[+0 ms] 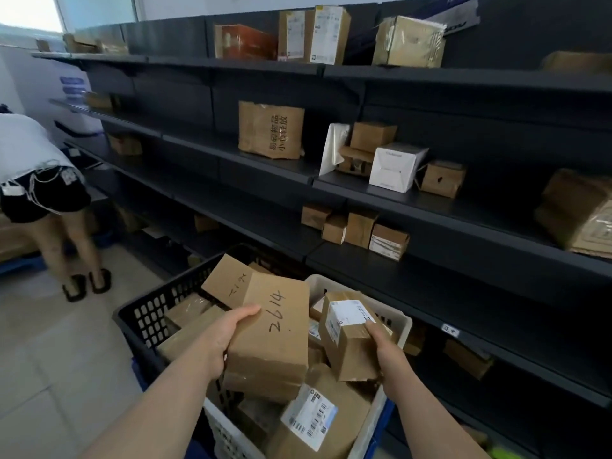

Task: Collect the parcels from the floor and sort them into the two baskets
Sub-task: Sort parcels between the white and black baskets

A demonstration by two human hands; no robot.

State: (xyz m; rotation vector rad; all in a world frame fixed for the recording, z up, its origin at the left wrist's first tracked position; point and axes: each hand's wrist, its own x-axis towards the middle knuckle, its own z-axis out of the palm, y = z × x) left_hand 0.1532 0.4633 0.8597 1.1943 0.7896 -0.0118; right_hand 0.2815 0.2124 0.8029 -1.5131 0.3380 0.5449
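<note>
Both our arms reach fwd over the baskets. Our left hand (228, 336) grips the flat box (275, 329), marked 2614, by its left edge, thumb on top, fingers under. Our right hand (385, 346) curls round the small box (351, 336) w/ a white label, held tilted. Both boxes are above the white basket (228, 432), near right, piled w/ parcels (308, 422). The black basket (149, 313), just beside it at far left, holds cartons (188, 309). Shelves (463, 266) run along the right; a person (33, 154) bends far left.
</note>
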